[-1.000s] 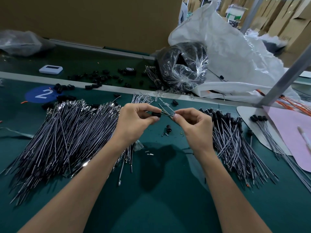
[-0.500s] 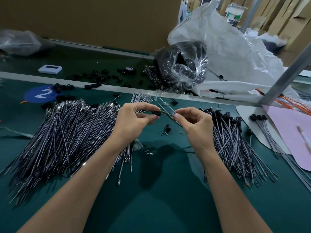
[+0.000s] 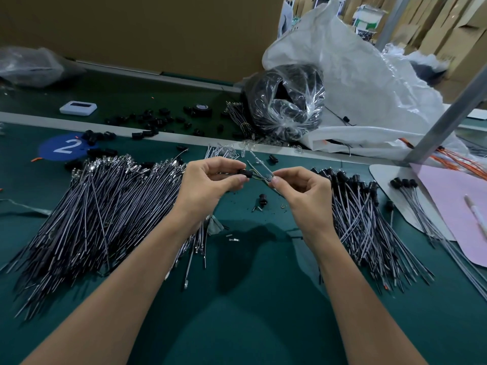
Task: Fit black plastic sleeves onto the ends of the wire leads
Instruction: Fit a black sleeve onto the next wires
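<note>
together above the table (image 3: pixel 237 299), left hand (image 3: pixel 208 184) pinches a black sleeve (image 3: pixel 245 173), right hand (image 3: pixel 303 191) pinches wire leads (image 3: pixel 262 174).

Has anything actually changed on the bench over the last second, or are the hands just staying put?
Very little. The left hand still pinches a black sleeve and the right hand still holds the thin leads meeting it; both hands only shifted slightly. Nothing was picked up or let go. The wire piles and the loose sleeve on the mat stayed put.
</note>
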